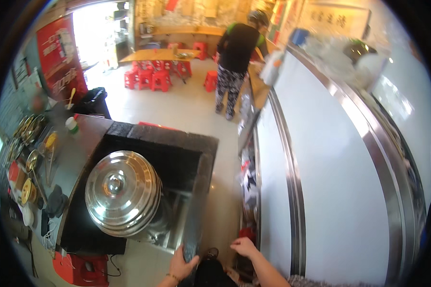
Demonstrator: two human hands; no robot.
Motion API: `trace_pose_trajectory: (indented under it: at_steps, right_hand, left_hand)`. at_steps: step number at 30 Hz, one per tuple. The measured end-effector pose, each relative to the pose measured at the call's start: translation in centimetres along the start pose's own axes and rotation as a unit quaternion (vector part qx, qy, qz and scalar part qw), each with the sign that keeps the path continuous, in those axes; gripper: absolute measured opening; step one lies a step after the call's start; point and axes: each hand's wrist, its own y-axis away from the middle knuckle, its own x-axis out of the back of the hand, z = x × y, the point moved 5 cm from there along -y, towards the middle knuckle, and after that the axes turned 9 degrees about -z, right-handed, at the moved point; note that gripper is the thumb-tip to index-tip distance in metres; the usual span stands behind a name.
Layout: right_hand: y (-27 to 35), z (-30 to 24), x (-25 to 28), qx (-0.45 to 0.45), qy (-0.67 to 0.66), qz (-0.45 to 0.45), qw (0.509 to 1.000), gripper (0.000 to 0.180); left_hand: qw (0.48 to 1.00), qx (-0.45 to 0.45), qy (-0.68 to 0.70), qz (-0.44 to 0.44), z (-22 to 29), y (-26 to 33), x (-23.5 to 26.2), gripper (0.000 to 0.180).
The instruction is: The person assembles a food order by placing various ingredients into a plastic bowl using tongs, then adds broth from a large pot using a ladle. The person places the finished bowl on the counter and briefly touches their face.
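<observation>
The biggest thing in view is the white counter (330, 191) with its steel rim, curving away on the right; everything else can be placed against the black stove surround (167, 143) that stands left of it across a narrow aisle. Inside that surround, toward its left half, sits a large steel pot covered by a domed shiny lid (122, 191), and the lid is fully seated, so whatever is in the pot stays covered and untouched for now. Left of the surround runs a grey side shelf with small bowls and condiment tins (28, 158); below its near left corner stands a red crate (81, 268). Far beyond the surround, a person in a dark top (237, 52) stands at the counter's far end, with red stools (153, 79) around a wooden table behind them. As for the work in hand, it looks barely begun: the left hand (182, 263) is wrapped around the near right corner of the surround's dark edge, fingers curled over it in a firm clasp, the wrist with a thin bracelet coming up from the lower edge. The right hand (244, 246) hovers just right of that corner, over the aisle, palm down with fingers loosely bent and holding nothing; its forearm angles in from the lower right.
</observation>
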Motion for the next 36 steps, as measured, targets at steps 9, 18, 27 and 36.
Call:
trace_pose_trajectory:
  at_steps: [9, 18, 27, 36]
  right_hand:
    - [-4.5, 9.4, 3.7, -0.172, -0.022, -0.053, 0.983, 0.026]
    - [-3.8, 14.0, 4.6, -0.214, 0.011, -0.087, 0.973, 0.023]
    - [0.9, 21.9, -2.6, -0.128, 0.125, -0.029, 0.983, 0.028]
    - [-3.7, 15.0, 1.0, -0.175, 0.165, -0.06, 0.969, 0.03]
  left_hand:
    - [0.997, 0.062, 0.048, 0.001, 0.4, 0.9, 0.1, 0.066]
    - [0.996, 0.091, 0.0, 0.011, -1.0, 1.6, -0.7, 0.047]
    - [0.992, 0.108, 0.054, -0.03, -1.3, 1.0, -1.1, 0.053]
    - [0.99, 0.107, 0.094, -0.001, 1.3, 1.3, -0.1, 0.053]
